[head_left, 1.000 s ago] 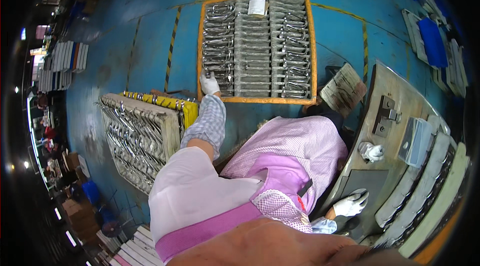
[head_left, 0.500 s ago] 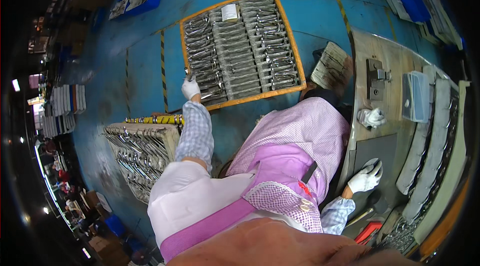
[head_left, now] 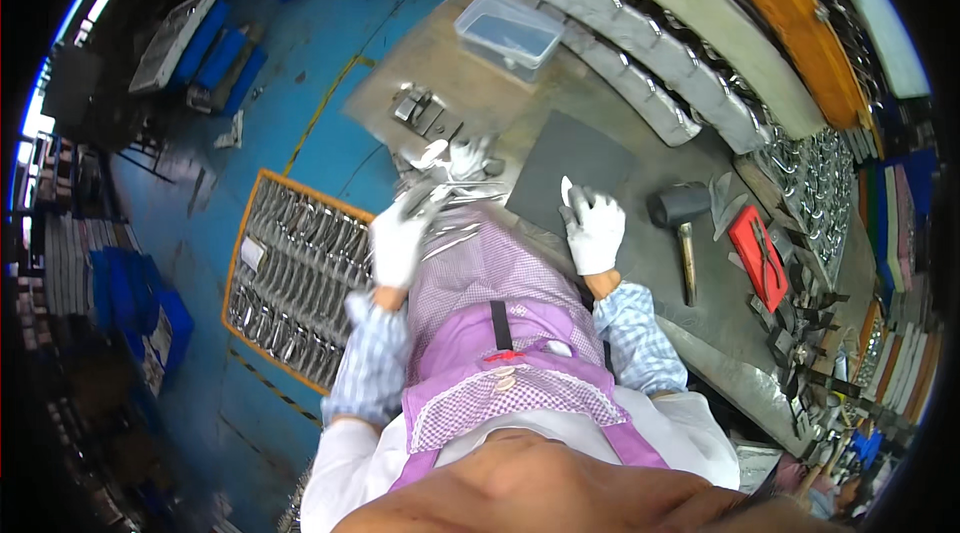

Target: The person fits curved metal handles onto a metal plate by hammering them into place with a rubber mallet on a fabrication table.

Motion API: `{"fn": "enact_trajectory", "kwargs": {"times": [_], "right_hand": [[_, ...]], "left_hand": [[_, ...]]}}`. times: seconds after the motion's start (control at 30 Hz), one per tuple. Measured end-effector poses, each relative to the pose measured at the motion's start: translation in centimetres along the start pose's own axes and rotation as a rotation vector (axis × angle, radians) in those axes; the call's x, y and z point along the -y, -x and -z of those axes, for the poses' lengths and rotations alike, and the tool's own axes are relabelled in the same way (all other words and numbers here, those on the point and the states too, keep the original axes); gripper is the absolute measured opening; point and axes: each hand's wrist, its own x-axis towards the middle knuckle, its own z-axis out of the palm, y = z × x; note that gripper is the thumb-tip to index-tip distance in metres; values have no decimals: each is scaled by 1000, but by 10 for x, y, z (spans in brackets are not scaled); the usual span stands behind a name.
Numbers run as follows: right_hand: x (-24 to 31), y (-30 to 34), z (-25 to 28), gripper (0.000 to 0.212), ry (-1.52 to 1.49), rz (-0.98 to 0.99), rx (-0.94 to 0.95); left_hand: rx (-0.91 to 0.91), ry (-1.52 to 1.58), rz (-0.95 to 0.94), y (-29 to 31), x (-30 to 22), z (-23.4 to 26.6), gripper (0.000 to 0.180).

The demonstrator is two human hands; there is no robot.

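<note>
My left hand, in a white glove, is closed round several long, shiny metal utensils over my lap at the bench's near edge. They are smeared by motion, so their exact kind does not show. My right hand, also gloved, is at the near edge of a dark grey flat sheet on the bench. Its fingers are curled, with a small pale, pointed thing at their tips. Beyond my left hand, a crumpled white cloth lies close to a metal fixture.
On the metal bench lie a black-headed mallet and a red tray. A clear plastic box stands farther back, before long padded rows of metal pieces. An orange-edged crate of metal utensils is on the left.
The view has swung right toward the bench. My left hand has come from the crate to the bench's edge with metal utensils. My right hand remains over the dark sheet.
</note>
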Motion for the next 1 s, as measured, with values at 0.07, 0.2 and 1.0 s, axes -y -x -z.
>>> {"fn": "enact_trajectory", "kwargs": {"times": [0.07,0.2,1.0], "right_hand": [[-9,8,-2,42,46,-67,13],[-26,24,1,43,88,-313,-13],[23,-29,41,59,-320,18,-105]], "left_hand": [[145,-127,-261,-54,-18,-68,33],[337,313,198,-130,-27,-193,33],[567,-55,-145,-50,-60,-123,28]]}}
